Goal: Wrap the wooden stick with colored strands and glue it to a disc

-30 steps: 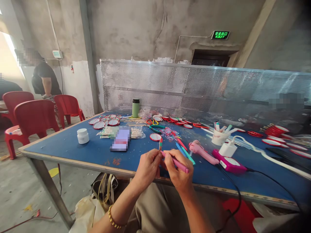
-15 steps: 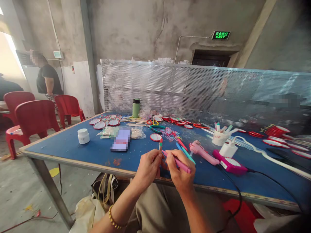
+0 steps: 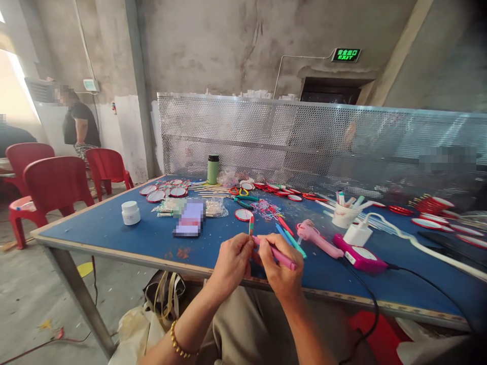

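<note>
My left hand (image 3: pixel 233 259) is closed on a narrow flat stick (image 3: pixel 251 224), which stands upright out of the fingertips with red and green bands on its upper part. In my right hand (image 3: pixel 284 276) a pink marker pen (image 3: pixel 283 259) is held like a writing pen. Its tip end meets the stick close to my left fingertips; the exact contact is hidden by the fingers. Both hands are over the table's front edge. Just beyond them lie a round red-rimmed disc (image 3: pixel 243 215) and blue and green markers (image 3: pixel 291 239).
On the blue table (image 3: pixel 95 238) are a white jar (image 3: pixel 131 213), a phone (image 3: pixel 190 218), pliers (image 3: pixel 241 198), a green bottle (image 3: pixel 213 170), a pink glue gun (image 3: pixel 317 238), a magenta box (image 3: pixel 359 255) with cables and a cup of markers (image 3: pixel 344 215). A perforated metal screen (image 3: pixel 228 132) stands behind.
My right hand and the pink marker have shifted slightly to the left. The left hand and stick stay almost still. A person in the background has moved a little to the right.
</note>
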### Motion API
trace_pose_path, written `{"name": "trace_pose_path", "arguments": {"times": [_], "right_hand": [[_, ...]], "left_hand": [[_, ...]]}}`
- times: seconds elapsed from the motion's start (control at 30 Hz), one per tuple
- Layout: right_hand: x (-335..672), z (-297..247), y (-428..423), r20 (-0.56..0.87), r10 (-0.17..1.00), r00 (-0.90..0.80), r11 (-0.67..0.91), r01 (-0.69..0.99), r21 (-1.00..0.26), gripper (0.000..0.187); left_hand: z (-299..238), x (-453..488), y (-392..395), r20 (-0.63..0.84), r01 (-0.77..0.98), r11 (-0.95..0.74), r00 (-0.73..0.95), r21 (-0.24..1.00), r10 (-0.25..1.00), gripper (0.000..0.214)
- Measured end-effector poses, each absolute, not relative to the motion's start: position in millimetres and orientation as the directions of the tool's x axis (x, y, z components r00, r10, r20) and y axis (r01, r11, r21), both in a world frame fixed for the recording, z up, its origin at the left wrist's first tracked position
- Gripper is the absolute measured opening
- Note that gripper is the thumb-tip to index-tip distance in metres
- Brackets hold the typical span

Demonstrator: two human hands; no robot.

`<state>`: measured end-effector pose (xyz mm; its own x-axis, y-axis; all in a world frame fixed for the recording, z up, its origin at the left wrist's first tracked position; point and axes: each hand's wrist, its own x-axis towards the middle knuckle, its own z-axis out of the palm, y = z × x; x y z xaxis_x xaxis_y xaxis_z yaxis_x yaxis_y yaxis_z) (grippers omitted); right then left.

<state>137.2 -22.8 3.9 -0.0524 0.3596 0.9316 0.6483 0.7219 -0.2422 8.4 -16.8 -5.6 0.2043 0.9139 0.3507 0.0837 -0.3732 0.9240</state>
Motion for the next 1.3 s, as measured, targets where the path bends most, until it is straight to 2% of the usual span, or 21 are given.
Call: {"name": "trace_pose_path", "arguments": {"times": [0.33,0.53,1.3], "right_hand": [[138.1,0.5,-22.6,0.934,0.358,0.005,0.723,0.632,-0.28,0.017],[137.5,2.8,-22.7,0.939,0.34,-0.053,0.736,0.636,-0.231,0.017],[137.9,1.5,-23.6,0.929,0.362,-0.079,0.745,0.623,-0.237,0.016]], "left_hand": [[-5.1,8.9,-15.5,0.356,0.055,-0.375,0.215,0.925,0.909,0.031],[-6.6,8.6,-15.8,0.363,0.09,-0.387,0.209,0.917,0.908,0.034],[-8.5,8.5,-14.7,0.364,0.113,-0.39,0.195,0.914,0.911,0.035]]}}
